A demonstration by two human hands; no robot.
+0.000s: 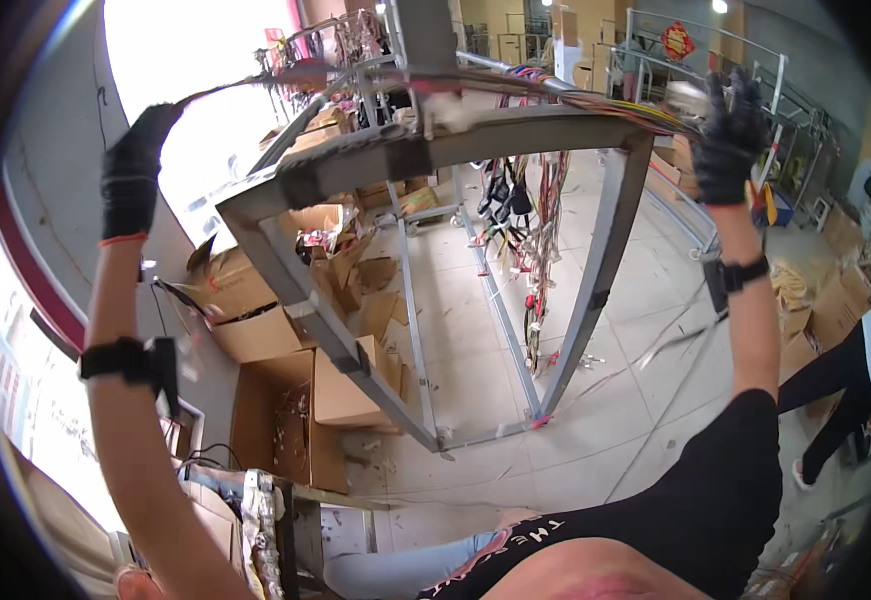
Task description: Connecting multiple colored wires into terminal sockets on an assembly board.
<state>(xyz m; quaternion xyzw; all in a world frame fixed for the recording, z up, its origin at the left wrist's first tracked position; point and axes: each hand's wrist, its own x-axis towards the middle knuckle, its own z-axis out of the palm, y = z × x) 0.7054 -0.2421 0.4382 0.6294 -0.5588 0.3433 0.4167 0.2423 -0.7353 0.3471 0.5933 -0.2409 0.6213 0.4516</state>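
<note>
A long wire harness (610, 104) of many-coloured strands stretches across the top of the metal frame, from one raised hand to the other. My left hand (133, 170), in a black glove, is closed on its thin dark end, high at the left. At the far right my right hand (730, 140), also gloved in black, grips the other end, where blurred pale connectors (688, 98) show beside the fingers. The grey metal frame (515, 138) stands directly in front of me, below the stretched wires. Motion smears parts of the harness.
Other harnesses (545, 230) with dark connectors hang inside the frame. Open cardboard boxes (255, 335) stand at its left, beside the wall and bright window. At the right edge a person (840, 375) in dark trousers stands near more cartons (835, 305). Metal racks (700, 45) stand behind.
</note>
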